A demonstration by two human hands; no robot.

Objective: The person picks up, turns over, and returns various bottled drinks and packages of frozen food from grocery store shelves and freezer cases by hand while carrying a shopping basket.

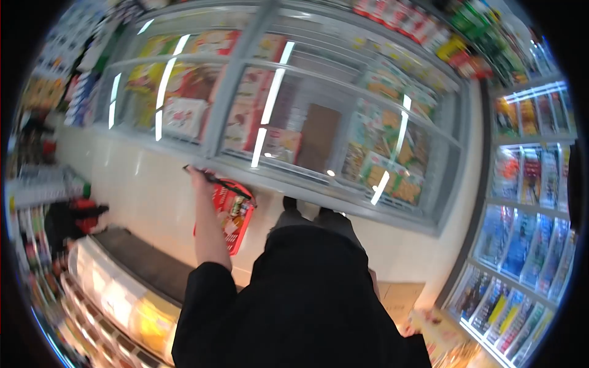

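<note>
My left hand (197, 178) is closed around the black handle (228, 186) of a red shopping basket (242, 230). The basket hangs or stands low beside my legs, left of my body; I cannot tell whether it touches the floor. Several small packaged goods (233, 216) lie inside it, too blurred to name. Just ahead of the hand is the front edge of a glass-topped chest freezer (211, 150). A strip of skin shows at the right side of my black shirt (313, 276), but no right hand can be made out.
Packaged food boxes (184, 116) and bags (383, 175) fill parts of the freezer. Lit drink shelves (521, 236) stand at the right. A lit display case (132, 306) is at lower left, near a person in dark clothes (61, 224). Pale floor (147, 178) runs between.
</note>
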